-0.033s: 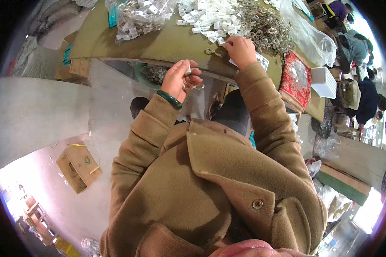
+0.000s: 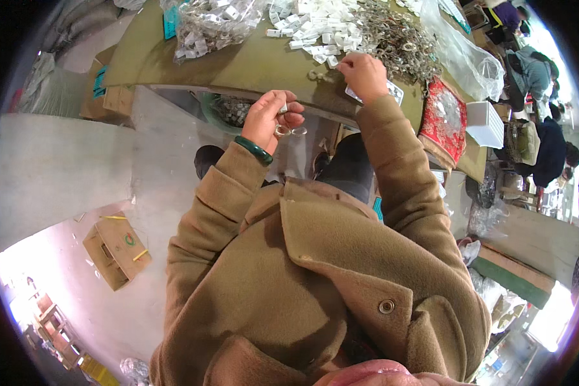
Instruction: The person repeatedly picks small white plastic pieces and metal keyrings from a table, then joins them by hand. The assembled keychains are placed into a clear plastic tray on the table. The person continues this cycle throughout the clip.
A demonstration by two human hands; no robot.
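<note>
My left hand, with a dark green bangle at its wrist, is raised just in front of the table edge. Its curled fingers hold a small white piece, and two pale rings hang at the lower fingers. My right hand is over the table, thumb and fingers pinched together; what they hold is hidden. Beside those fingertips lie a few small pale ring-like pieces. Just beyond is a heap of small white plastic pieces, next to a tangled pile of brownish-silver ring-like pieces.
A clear bag of white pieces lies on the olive-green table. To the right are a flat white-topped item, a red patterned mat and a white plastic container. Below the table edge is a green-rimmed basin. A cardboard box stands on the floor.
</note>
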